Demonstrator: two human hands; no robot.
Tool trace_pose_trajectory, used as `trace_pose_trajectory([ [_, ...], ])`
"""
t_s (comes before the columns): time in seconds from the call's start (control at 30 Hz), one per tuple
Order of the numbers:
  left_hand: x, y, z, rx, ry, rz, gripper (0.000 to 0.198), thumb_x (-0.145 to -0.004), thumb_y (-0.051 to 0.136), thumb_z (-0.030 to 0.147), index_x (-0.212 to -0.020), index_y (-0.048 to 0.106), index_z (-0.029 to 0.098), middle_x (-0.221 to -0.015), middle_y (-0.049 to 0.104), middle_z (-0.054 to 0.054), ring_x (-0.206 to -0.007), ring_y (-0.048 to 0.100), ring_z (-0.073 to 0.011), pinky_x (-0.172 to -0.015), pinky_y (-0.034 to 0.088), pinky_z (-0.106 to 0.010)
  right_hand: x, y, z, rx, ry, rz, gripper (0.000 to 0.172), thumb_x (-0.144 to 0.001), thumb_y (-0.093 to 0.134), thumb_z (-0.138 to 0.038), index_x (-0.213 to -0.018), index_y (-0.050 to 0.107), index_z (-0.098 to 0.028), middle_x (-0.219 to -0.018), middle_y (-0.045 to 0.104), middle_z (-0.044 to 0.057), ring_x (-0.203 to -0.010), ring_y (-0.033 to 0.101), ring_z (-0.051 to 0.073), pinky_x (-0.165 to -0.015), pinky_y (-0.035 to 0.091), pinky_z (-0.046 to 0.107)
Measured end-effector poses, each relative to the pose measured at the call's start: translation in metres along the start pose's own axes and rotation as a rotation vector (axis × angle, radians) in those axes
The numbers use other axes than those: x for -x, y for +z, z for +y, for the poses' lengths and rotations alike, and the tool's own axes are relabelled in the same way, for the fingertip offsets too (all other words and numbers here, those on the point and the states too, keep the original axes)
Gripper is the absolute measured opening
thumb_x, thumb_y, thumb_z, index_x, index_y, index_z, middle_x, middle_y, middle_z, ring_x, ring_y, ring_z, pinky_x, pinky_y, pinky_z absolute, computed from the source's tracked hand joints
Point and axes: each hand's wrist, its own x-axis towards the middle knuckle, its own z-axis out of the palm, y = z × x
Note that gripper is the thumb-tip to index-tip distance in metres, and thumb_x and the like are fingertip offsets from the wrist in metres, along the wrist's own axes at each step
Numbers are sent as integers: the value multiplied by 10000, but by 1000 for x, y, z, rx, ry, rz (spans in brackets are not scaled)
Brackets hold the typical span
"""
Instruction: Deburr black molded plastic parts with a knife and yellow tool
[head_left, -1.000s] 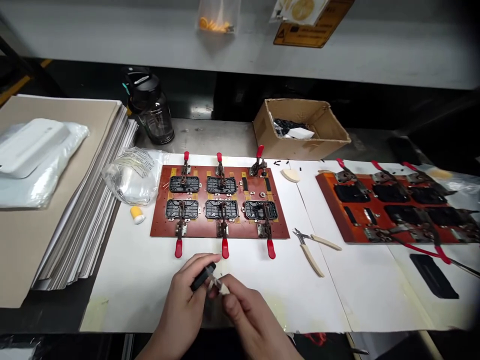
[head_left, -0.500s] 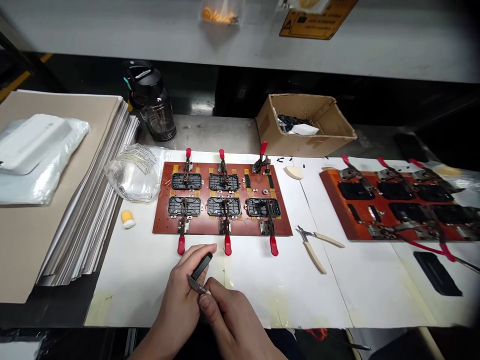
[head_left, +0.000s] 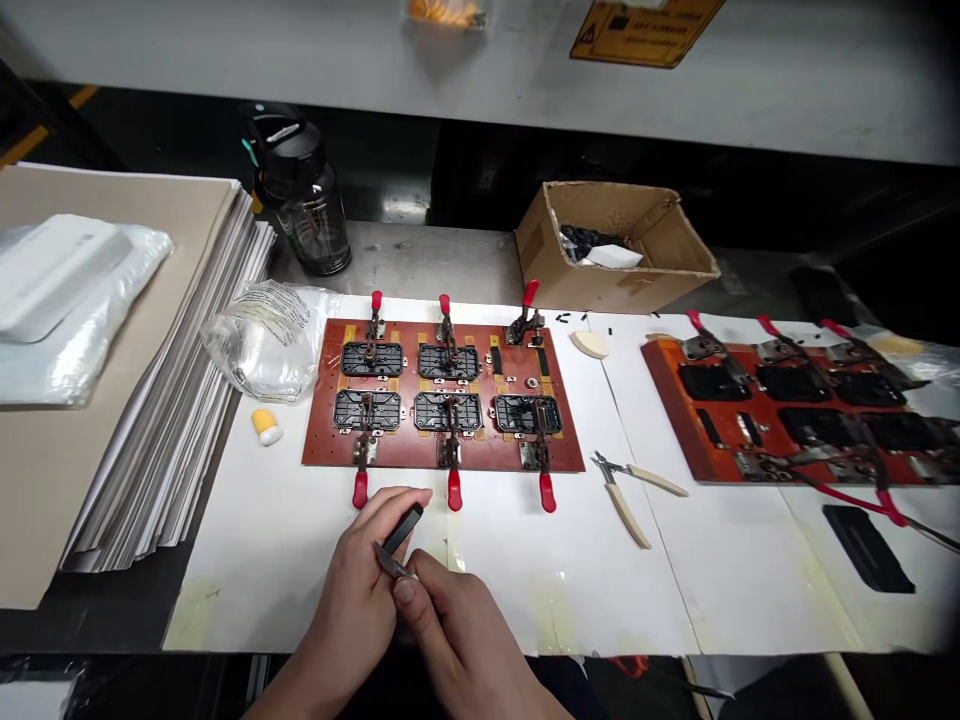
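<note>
Our left hand is gripping a black strip steady, our right fingers pinching its metal end clear of the red-clamped fixture board.

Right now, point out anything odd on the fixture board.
The red board has a top-right slot with no black part, unlike the other five, and its clamp stands pulled back.

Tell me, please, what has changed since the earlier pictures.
The right hand moved left, bringing the small metal blade to the lower end of the black strip held in the left hand, which edged toward the red board. The pliers stayed put.
</note>
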Motion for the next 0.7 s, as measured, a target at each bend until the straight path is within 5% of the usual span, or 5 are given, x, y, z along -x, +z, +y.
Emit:
trace_pose_trajectory([
  [0.27,0,0,-2,-15,11,-11,570,-828,426,-1,-1273,617,300,-1328,614,4,-1231,577,-154,-1080,445,-279,-2,-8,-2,32,13,21,410,-1062,325,-519,-810,438,-216,-689,495,-30,-598,397,126,-567,242,260],
  [0.7,-3,5,0,23,-10,-18,427,-913,471,109,-1272,633,274,-1328,627,-48,-1218,595,-220,-1063,474,-359,-1,-10,-5,36,30,39,431,-1057,317,-532,-809,462,-211,-698,503,-23,-600,385,127,-572,258,266],
])
